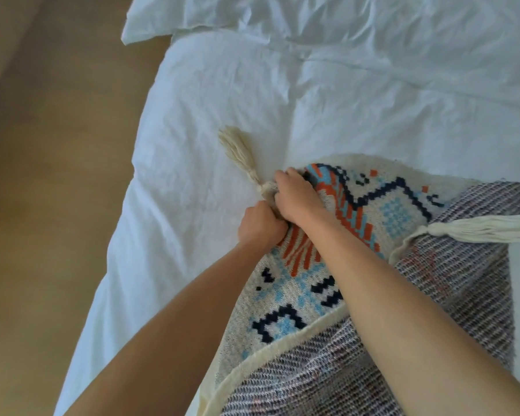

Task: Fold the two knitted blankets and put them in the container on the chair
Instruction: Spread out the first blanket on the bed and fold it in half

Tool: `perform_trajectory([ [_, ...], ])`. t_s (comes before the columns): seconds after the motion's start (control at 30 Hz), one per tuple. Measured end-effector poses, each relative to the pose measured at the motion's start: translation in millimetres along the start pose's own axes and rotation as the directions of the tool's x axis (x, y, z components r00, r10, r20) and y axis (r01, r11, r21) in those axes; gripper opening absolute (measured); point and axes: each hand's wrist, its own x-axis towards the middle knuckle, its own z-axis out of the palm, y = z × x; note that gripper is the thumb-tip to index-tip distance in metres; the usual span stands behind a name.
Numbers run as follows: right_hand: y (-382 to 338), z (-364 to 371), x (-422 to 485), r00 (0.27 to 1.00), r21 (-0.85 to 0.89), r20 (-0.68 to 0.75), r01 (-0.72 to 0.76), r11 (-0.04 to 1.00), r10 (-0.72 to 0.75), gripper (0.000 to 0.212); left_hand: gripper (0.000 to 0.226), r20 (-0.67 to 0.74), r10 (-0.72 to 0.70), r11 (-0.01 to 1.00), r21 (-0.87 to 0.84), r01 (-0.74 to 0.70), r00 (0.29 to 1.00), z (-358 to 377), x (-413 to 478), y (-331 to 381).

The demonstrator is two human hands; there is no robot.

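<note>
Left hand (260,225) and right hand (294,196) clenched, touching.

Person, two arms seen from above: left forearm (168,319), bare from elbow to wrist, at near left, ending in left hand (260,225); right forearm (403,295), bare likewise, at near right, ending in right hand (294,199); both hands bare.

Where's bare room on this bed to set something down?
Free: white duvet between the cream tassel and the white pillow, and the strip beside the left hand. Crowded: lower right, under the patterned knitted blanket and right hand.
</note>
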Motion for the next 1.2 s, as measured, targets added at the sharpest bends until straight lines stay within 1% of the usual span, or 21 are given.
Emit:
perform_trajectory([
  [0.03,-3,-5,3,0.999,0.097,-0.041,-0.006,0.995,0.01,0.023,0.013,-0.054,0.005,0.999,-0.035,-0.007,0.999,-4,1,3],
  [0.07,-9,-11,8,0.993,0.202,-0.117,0.001,0.979,0.023,0.019,0.016,-0.16,0.005,0.998,-0.062,-0.015,0.987,-11,3,5],
  [0.13,-21,-25,18,0.961,0.362,-0.274,0.067,0.93,0.037,0.015,0.025,-0.438,-0.026,0.997,-0.072,-0.007,0.898,-33,13,7],
  [0.17,-26,-30,22,0.96,0.395,-0.281,0.106,0.912,0.011,0.019,0.028,-0.52,-0.055,0.996,-0.083,0.013,0.853,-46,20,8],
  [0.2,-31,-33,24,0.972,0.407,-0.229,0.137,0.903,-0.044,0.032,0.03,-0.546,-0.099,0.994,-0.098,0.053,0.832,-57,26,8],
  [0.27,-33,-29,20,0.992,0.392,-0.062,0.123,0.912,-0.107,0.058,0.032,-0.492,-0.167,0.986,-0.075,0.15,0.854,-68,35,7],
  [0.3,-32,-26,15,0.994,0.347,-0.041,0.106,0.932,-0.097,0.063,0.032,-0.443,-0.186,0.982,-0.057,0.179,0.877,-67,37,7],
  [0.33,-29,-22,8,0.993,0.265,-0.086,0.1,0.959,-0.079,0.062,0.032,-0.396,-0.199,0.98,-0.056,0.192,0.896,-65,36,8],
  [0.37,-26,-19,1,0.982,0.163,-0.179,0.092,0.982,-0.063,0.06,0.033,-0.361,-0.196,0.981,-0.07,0.183,0.912,-61,33,9],
  [0.43,-19,-15,-12,0.932,0.054,-0.363,0.025,0.998,-0.004,0.052,0.027,-0.351,-0.108,0.993,-0.085,0.083,0.93,-53,26,8],
  [0.47,-15,-14,-16,0.917,0.045,-0.398,-0.008,0.999,0.025,0.047,0.02,-0.363,-0.039,0.998,-0.065,0.017,0.931,-50,23,7],
  [0.57,0,-6,-24,0.947,-0.012,-0.322,-0.024,1.0,0.019,0.037,0.012,-0.366,0.145,0.989,0.068,-0.129,0.919,-48,19,3],
  [0.7,11,4,-30,0.974,-0.051,-0.223,0.023,0.998,-0.034,0.037,0.032,-0.269,0.276,0.93,0.317,-0.185,0.923,-56,31,-5],
  [0.8,14,5,-27,0.976,-0.037,-0.21,0.046,0.998,-0.053,0.04,0.059,-0.182,0.365,0.852,0.46,-0.249,0.913,-60,42,3],
  [0.87,14,-1,-19,0.973,0.008,-0.222,0.07,0.997,-0.067,0.041,0.07,-0.096,0.367,0.857,0.422,-0.296,0.925,-61,51,10],
  [0.9,14,-5,-13,0.97,0.038,-0.232,0.085,0.996,-0.074,0.041,0.07,-0.08,0.342,0.889,0.35,-0.294,0.936,-61,55,14],
  [0.97,13,-17,4,0.964,0.122,-0.259,0.089,0.988,-0.055,0.043,0.063,-0.137,0.249,0.965,0.119,-0.233,0.959,-64,62,21],
  [1.03,8,-27,21,0.962,0.185,-0.271,0.074,0.98,-0.022,0.047,0.053,-0.233,0.148,0.984,-0.067,-0.167,0.961,-65,66,24],
  [1.07,5,-29,30,0.966,0.192,-0.256,0.068,0.979,-0.017,0.05,0.047,-0.273,0.138,0.982,-0.086,-0.167,0.952,-66,67,24],
  [1.13,-1,-28,42,0.982,0.161,-0.185,0.048,0.986,-0.018,0.055,0.037,-0.294,0.257,0.964,0.017,-0.264,0.92,-66,68,20],
  [1.2,-4,-22,47,0.996,0.099,-0.086,0.01,0.995,-0.002,0.047,0.037,-0.168,0.406,0.906,0.203,-0.372,0.898,-65,69,13],
])
